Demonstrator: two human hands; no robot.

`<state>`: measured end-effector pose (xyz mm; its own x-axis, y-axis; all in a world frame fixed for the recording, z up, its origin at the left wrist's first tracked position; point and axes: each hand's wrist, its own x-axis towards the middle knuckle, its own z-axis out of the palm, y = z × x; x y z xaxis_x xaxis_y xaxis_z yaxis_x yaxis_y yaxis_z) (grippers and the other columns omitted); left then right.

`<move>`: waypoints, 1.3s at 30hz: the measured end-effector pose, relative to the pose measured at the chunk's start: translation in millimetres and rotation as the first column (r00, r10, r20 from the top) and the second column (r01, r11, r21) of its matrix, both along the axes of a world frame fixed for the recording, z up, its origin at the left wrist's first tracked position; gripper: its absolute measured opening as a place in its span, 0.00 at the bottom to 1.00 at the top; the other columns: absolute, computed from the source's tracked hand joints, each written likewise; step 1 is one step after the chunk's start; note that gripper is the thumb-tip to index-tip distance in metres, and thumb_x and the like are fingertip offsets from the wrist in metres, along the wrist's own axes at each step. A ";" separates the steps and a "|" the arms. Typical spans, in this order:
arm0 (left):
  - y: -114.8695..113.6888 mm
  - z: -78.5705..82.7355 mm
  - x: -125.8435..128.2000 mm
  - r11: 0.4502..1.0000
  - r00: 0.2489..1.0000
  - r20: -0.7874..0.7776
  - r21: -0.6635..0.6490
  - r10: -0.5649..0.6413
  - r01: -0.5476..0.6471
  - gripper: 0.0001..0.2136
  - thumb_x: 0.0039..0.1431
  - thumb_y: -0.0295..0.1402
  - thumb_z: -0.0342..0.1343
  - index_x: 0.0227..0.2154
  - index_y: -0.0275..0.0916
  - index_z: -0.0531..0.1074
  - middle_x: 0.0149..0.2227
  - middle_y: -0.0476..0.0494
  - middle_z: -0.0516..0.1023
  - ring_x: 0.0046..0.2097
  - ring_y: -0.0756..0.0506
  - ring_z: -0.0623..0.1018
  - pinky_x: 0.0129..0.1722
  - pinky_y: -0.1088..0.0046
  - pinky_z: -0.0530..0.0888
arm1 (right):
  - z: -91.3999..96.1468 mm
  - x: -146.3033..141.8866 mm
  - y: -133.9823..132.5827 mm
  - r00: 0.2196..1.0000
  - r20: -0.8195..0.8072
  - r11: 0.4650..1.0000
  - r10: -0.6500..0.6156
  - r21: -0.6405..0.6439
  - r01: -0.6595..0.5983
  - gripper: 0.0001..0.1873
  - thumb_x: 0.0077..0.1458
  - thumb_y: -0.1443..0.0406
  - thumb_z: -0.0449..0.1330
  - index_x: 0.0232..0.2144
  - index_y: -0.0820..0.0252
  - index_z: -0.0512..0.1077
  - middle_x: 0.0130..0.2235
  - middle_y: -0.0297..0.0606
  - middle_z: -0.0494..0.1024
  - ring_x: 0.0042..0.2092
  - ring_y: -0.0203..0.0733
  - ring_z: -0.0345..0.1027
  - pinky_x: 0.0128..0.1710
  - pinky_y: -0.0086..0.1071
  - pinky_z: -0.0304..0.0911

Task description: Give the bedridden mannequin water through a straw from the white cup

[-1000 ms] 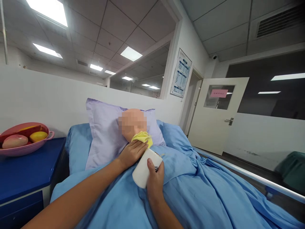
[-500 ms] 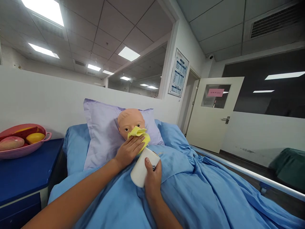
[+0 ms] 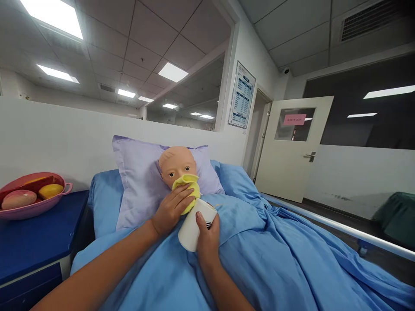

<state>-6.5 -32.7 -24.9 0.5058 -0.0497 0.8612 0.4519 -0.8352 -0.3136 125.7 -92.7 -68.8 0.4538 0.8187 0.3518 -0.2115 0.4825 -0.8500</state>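
A manikin (image 3: 177, 162) lies in a bed with its head on a lilac pillow (image 3: 139, 181), under a blue sheet (image 3: 275, 255). My left hand (image 3: 170, 209) presses a yellow cloth (image 3: 187, 185) against the manikin's mouth and chin, fingers closed on the cloth. My right hand (image 3: 207, 239) is wrapped round a white cup (image 3: 191, 226) held just below the chin, resting on the sheet.
A blue bedside cabinet (image 3: 32, 242) on the left carries a pink bowl (image 3: 35, 206) of fruit. A metal bed rail (image 3: 340, 229) runs along the right side. A white door (image 3: 292, 151) stands open behind, and a white partition wall (image 3: 58, 138) backs the bed.
My left hand has lifted the yellow cloth from the manikin's chin up onto its mouth. The cup and my right hand have stayed in place.
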 end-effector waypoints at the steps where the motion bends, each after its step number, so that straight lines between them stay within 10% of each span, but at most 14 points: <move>1: 2.0 6.5 3.3 0.999 1.000 -0.018 0.032 0.025 -0.024 0.17 0.66 0.23 0.46 0.56 0.34 0.66 0.57 0.33 0.72 0.64 0.39 0.64 0.60 0.52 0.68 | 0.0 0.2 -0.3 1.000 0.007 1.000 -0.006 -0.010 0.006 0.28 0.49 0.49 0.64 0.49 0.53 0.65 0.42 0.34 0.75 0.37 0.42 0.70 0.36 0.36 0.68; 8: 19.1 5.1 16.7 0.973 0.970 -0.107 0.099 0.219 -0.209 0.11 0.66 0.28 0.48 0.46 0.34 0.72 0.50 0.36 0.78 0.53 0.40 0.75 0.56 0.55 0.71 | -2.2 1.2 1.2 1.000 0.018 1.000 -0.010 -0.017 0.011 0.28 0.50 0.49 0.64 0.50 0.53 0.65 0.41 0.34 0.75 0.36 0.41 0.70 0.35 0.35 0.68; 16: -6.1 -40.0 -11.5 0.943 0.995 0.096 -0.330 -0.001 0.033 0.16 0.64 0.25 0.47 0.52 0.40 0.70 0.51 0.40 0.77 0.54 0.42 0.74 0.57 0.58 0.69 | 1.8 -0.5 -3.5 0.999 0.032 0.999 0.031 0.025 -0.032 0.28 0.49 0.51 0.65 0.50 0.53 0.66 0.42 0.36 0.76 0.39 0.43 0.71 0.36 0.36 0.68; 19: -33.5 -40.0 -23.1 0.791 0.875 0.484 -0.542 0.019 0.283 0.18 0.61 0.24 0.49 0.52 0.43 0.70 0.53 0.43 0.76 0.55 0.43 0.73 0.58 0.61 0.69 | 1.8 -0.2 -3.4 0.997 0.056 0.999 0.051 -0.013 -0.050 0.29 0.48 0.50 0.65 0.50 0.53 0.66 0.42 0.36 0.76 0.38 0.45 0.72 0.35 0.37 0.68; 25: -73.0 -27.7 -34.6 0.378 0.231 0.856 -0.426 0.463 0.822 0.16 0.58 0.31 0.57 0.49 0.45 0.70 0.43 0.48 0.79 0.41 0.45 0.79 0.36 0.73 0.77 | 0.3 -0.6 -8.1 0.979 0.193 0.997 0.070 0.002 -0.072 0.32 0.49 0.51 0.65 0.53 0.53 0.64 0.46 0.39 0.75 0.44 0.48 0.70 0.42 0.40 0.67; 32: -48.3 -46.5 -33.0 0.183 0.003 0.795 -0.143 0.606 0.973 0.14 0.60 0.27 0.52 0.48 0.40 0.69 0.43 0.46 0.80 0.42 0.45 0.81 0.42 0.69 0.79 | 0.7 -5.6 -13.0 0.959 0.266 0.989 0.103 0.075 -0.127 0.33 0.47 0.54 0.67 0.53 0.54 0.65 0.48 0.39 0.75 0.46 0.48 0.70 0.46 0.41 0.66; 39: -25.7 -81.4 -38.7 -0.034 0.014 0.829 0.006 0.560 0.999 0.15 0.62 0.30 0.52 0.51 0.34 0.69 0.45 0.38 0.80 0.45 0.42 0.81 0.47 0.66 0.78 | 1.5 -4.0 -13.9 0.913 0.325 0.965 0.246 0.010 -0.263 0.33 0.48 0.55 0.67 0.54 0.54 0.65 0.47 0.39 0.76 0.45 0.48 0.70 0.46 0.42 0.67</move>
